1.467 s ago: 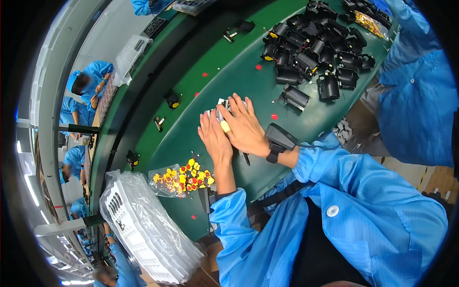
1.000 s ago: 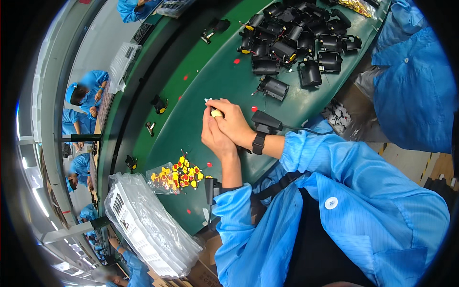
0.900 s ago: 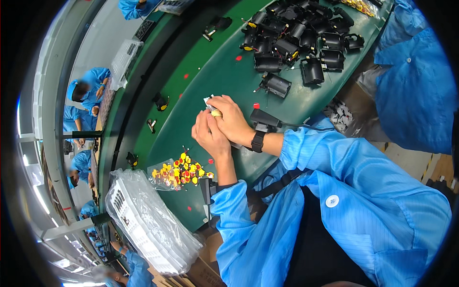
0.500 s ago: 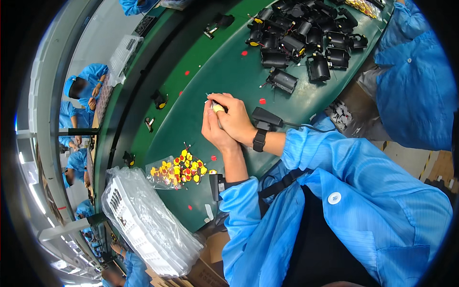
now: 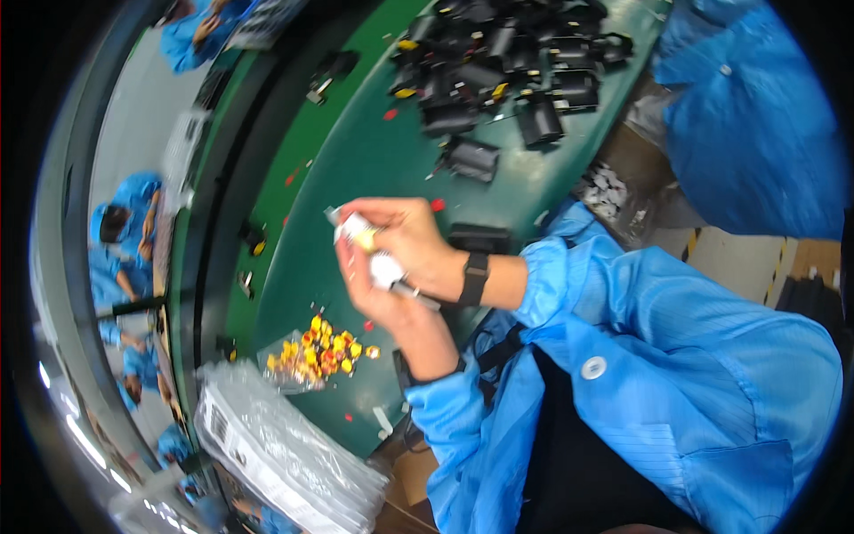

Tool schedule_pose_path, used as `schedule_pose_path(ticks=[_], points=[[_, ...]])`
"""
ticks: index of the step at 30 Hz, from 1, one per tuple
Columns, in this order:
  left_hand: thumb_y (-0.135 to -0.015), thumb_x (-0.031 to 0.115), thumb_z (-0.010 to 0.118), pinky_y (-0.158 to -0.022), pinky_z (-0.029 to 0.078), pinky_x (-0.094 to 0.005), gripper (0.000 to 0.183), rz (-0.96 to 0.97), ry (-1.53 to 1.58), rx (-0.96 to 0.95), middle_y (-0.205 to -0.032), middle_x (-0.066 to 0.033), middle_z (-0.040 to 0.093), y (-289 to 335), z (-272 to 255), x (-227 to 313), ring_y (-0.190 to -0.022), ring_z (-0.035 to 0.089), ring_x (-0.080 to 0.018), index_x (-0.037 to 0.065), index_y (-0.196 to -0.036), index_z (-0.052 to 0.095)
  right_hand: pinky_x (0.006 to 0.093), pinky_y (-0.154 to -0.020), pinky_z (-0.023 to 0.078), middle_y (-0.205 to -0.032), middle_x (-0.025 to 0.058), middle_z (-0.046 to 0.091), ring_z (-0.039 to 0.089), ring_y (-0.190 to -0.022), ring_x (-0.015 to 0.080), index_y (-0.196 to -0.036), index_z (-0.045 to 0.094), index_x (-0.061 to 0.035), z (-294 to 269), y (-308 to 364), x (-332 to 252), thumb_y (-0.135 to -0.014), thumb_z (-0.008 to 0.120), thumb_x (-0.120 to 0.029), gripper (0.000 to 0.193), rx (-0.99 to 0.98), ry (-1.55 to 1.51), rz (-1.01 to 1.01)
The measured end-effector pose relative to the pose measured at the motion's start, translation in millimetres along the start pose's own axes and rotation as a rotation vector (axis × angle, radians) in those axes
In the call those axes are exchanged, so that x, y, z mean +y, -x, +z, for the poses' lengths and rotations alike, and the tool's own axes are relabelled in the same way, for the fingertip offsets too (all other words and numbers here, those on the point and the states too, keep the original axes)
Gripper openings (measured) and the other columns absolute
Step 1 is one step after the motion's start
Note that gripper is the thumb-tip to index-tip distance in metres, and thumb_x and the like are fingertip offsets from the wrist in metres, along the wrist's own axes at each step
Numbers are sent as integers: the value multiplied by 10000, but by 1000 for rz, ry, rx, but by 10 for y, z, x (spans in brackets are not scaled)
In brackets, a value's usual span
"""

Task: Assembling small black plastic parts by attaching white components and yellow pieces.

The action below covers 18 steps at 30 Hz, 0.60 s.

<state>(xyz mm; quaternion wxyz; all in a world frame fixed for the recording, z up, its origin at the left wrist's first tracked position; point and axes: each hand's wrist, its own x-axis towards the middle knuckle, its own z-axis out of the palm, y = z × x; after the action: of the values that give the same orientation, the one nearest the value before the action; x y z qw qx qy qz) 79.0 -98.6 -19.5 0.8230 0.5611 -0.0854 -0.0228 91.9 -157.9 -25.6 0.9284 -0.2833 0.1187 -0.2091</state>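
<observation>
Two hands closed together on a small white-and-yellow part above the green table

The left hand [image 5: 378, 289] and the right hand [image 5: 409, 245] meet over the middle of the table [image 5: 374, 160], fingers curled shut around the small part [image 5: 360, 233] — its white end and a yellow bit poke out at the top, the rest is hidden in the grip, so its shape is hard to make out. A thin dark rod [image 5: 418, 296] sticks out below the palms; which hand pins it I cannot tell. Near the table's front edge lies a heap of yellow and red pieces [image 5: 318, 349] on a clear bag, and beside it a wrapped white tray [image 5: 285, 454], partly cut off. A pile of black parts [image 5: 507, 62] crowds the far right corner — blurred. One black block [image 5: 479, 238] sits half hidden behind the right wrist.
</observation>
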Motion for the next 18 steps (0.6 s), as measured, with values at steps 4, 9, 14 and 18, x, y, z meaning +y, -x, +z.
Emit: schedule_pose_path(ticks=[4, 9, 14, 18], points=[[-997, 164, 424, -1099, 405, -397, 488, -126, 162, -121, -1494, -175, 418, 118, 268, 487, -1295, 514, -277, -75, -1422, 412, 279, -929, 526, -1186, 123, 691, 658, -1066, 168, -1204, 646, 71, 268, 294, -585, -854, 586, 130, 359, -70, 10, -204], [-914, 12, 555, -1089, 420, -398, 455, -361, 314, -423, -1445, -207, 477, 947, 1388, 538, -1271, 526, -307, -81, -1355, 499, 337, -969, 525, -1345, 175, 602, 620, -1173, 236, -1291, 574, 63, -449, 1130, -1814, -913, 613, -18, 389, 69, 243, -522], [-859, -82, 651, -979, 496, -337, 352, -835, 359, -457, -1301, -197, 605, 1728, 1961, -418, -1142, 614, -239, -102, -1210, 629, 357, -990, 525, -1320, 200, 611, 633, -1151, 253, -1347, 499, 99, -1425, 1694, -2116, -886, 498, 86, 462, 639, 57, -553], [-933, 146, 655, -850, 543, -346, 282, -871, 271, -268, -1043, -142, 691, 1593, 2202, -2259, -954, 680, -240, -55, -1130, 669, 339, -799, 562, -1074, 154, 701, 692, -910, 239, -1240, 635, 42, -3162, 967, -1720, -864, 579, 25, 380, 817, 31, -393]])
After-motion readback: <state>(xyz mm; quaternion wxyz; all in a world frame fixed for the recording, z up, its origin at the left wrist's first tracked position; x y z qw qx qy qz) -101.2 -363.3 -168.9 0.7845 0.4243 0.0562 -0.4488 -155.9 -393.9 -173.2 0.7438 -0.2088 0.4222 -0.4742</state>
